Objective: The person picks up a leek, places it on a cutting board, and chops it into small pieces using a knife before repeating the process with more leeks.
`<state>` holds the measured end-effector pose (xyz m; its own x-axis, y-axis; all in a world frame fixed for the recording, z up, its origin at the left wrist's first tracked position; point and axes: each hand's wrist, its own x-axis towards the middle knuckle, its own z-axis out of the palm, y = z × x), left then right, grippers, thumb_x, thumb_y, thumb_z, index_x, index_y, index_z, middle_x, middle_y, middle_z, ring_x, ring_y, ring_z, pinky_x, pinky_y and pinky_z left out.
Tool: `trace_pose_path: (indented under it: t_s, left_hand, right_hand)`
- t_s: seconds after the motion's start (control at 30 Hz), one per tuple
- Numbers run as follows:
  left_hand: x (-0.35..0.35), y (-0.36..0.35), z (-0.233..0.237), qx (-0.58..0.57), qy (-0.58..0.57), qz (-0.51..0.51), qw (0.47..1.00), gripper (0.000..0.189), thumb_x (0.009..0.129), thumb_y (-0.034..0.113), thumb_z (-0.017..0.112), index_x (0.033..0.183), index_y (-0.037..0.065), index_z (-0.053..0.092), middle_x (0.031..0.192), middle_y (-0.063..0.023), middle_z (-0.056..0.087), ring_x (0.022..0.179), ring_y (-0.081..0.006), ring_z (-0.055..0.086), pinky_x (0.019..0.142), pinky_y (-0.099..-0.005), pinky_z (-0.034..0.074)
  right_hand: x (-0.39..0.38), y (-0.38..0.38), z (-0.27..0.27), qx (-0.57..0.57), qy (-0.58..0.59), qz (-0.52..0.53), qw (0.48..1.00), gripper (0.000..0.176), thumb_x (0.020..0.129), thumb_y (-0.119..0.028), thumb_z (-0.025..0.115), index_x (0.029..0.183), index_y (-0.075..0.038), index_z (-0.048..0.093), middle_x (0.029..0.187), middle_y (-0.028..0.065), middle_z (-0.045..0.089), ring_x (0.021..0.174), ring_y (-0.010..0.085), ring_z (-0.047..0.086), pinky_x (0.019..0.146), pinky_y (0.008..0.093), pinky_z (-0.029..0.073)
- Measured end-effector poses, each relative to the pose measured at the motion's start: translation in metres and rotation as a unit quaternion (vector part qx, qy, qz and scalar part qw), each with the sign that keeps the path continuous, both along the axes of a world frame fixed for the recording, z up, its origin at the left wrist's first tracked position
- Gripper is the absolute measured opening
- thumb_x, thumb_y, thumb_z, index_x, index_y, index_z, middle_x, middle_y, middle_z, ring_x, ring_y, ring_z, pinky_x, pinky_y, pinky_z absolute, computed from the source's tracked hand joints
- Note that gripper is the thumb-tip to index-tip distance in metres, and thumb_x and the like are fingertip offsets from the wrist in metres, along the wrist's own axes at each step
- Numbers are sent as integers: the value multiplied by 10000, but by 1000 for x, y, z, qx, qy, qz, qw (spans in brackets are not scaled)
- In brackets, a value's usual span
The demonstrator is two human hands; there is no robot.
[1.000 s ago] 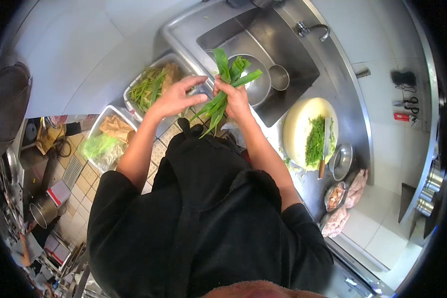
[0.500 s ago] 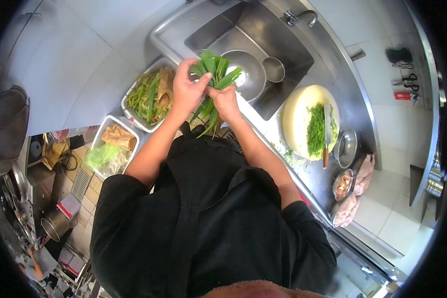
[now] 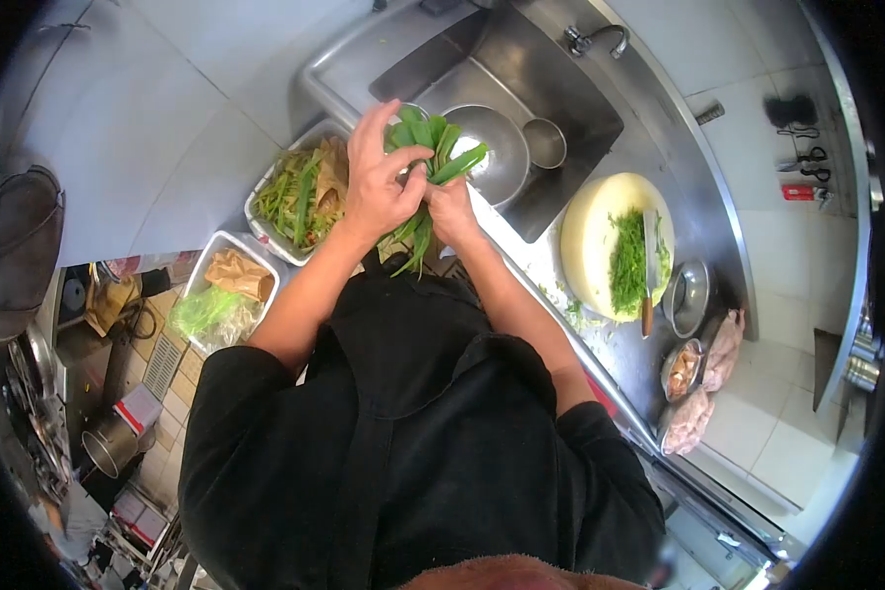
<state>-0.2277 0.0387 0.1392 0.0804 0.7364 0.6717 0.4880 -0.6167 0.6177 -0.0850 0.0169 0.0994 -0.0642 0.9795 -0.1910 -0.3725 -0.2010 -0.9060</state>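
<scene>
A bunch of long, flat green leaves [image 3: 426, 133] is held in front of my apron, beside the near edge of the sink. My right hand [image 3: 450, 209] is wrapped round the middle of the bunch, and leaf ends hang below it. My left hand [image 3: 382, 187] is at the bunch's left side, thumb and forefinger pinched on a leaf while its other fingers stretch upward. Just beyond the leaves, a large metal bowl [image 3: 497, 157] sits in the sink [image 3: 570, 84], with a smaller round metal vessel [image 3: 544, 144] next to it.
On the right counter, a round cutting block [image 3: 585, 241] carries chopped greens [image 3: 626, 265] and a knife [image 3: 650, 265]. Metal bowls [image 3: 690, 295] and raw poultry [image 3: 725, 349] lie beyond. Left stand a bin of green trimmings [image 3: 290, 202] and another bin [image 3: 277, 270] with paper and plastic.
My left hand has shifted slightly right over the bunch, its outer fingers now straighter and raised. The leaf tops have tilted a little to the right. My right hand keeps its grip.
</scene>
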Motion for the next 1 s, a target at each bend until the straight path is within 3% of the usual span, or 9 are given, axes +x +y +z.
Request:
trace_pose_path:
  t_s: [0.2, 0.27, 0.47, 0.57, 0.7, 0.83, 0.9, 0.97, 1.0]
  left_hand:
    - [2, 0, 1, -43, -17, 17, 999, 200, 729, 146, 834, 920, 87, 817, 1463, -244, 566, 1346, -457, 521, 1132, -525, 391]
    - [0, -2, 4, -63, -1, 21, 998, 194, 755, 136, 833, 938, 72, 822, 1492, -230, 563, 1380, -447, 504, 1168, -511, 379]
    - [0, -8, 11, -98, -20, 24, 995, 165, 764, 83, 789, 924, 41, 805, 1476, -220, 577, 1377, -431, 505, 1178, -495, 379]
    - [1, -8, 1, -105, -106, 17, 989, 122, 748, 59, 757, 867, 44, 775, 1417, -208, 599, 1318, -398, 536, 1142, -474, 395]
    - [-10, -7, -2, -74, -221, 20, 972, 89, 783, 40, 715, 869, 30, 736, 1383, -180, 611, 1297, -343, 551, 1123, -441, 402]
    - [-66, -2, 2, -57, -219, 86, 970, 82, 842, 51, 689, 907, 8, 663, 1376, -188, 620, 1306, -323, 555, 1110, -438, 423]
    - [-115, 7, -17, -130, -149, 146, 969, 150, 849, 97, 708, 965, 4, 695, 1369, -209, 638, 1332, -363, 567, 1139, -482, 419]
    - [-166, 18, -72, -265, 139, 204, 932, 327, 881, 228, 748, 1111, -4, 725, 1399, -234, 639, 1351, -395, 578, 1166, -508, 413]
    - [-165, 12, -70, -336, 251, 194, 887, 414, 899, 285, 747, 1186, -10, 707, 1415, -244, 632, 1356, -398, 578, 1175, -504, 408]
  right_hand:
    - [1, 2, 15, 70, -130, -19, 989, 428, 904, -88, 786, 1293, 15, 640, 1170, 79, 719, 1055, 178, 665, 939, 342, 529]
    - [3, 4, 18, 125, -221, -22, 967, 431, 892, -83, 788, 1284, 21, 640, 1166, 99, 725, 1059, 208, 677, 944, 354, 531]
    - [4, 5, 12, 141, -309, -38, 940, 334, 860, -56, 781, 1172, -12, 670, 1050, 154, 753, 967, 248, 720, 878, 384, 558]
    - [4, 9, -4, 189, -329, -67, 923, 291, 856, -47, 778, 1130, -26, 683, 993, 175, 754, 926, 248, 731, 851, 378, 563]
    - [3, 10, 4, 156, -308, -90, 934, 235, 882, -49, 770, 1099, -8, 688, 968, 133, 763, 913, 224, 728, 843, 365, 558]
    - [14, 8, 7, 109, -235, -101, 961, 218, 907, -69, 767, 1100, 2, 694, 969, 80, 741, 895, 192, 701, 824, 345, 550]
    - [25, 7, 3, 60, -174, -100, 978, 218, 917, -106, 773, 1094, -5, 699, 955, 63, 716, 865, 179, 682, 792, 342, 546]
    - [37, 8, -6, -8, -89, -95, 991, 220, 928, -162, 785, 1066, -13, 700, 915, 60, 695, 816, 175, 666, 744, 346, 545]
    - [40, 6, -5, -57, -37, -102, 992, 219, 934, -186, 788, 1049, -22, 698, 896, 55, 682, 798, 173, 657, 723, 346, 544]
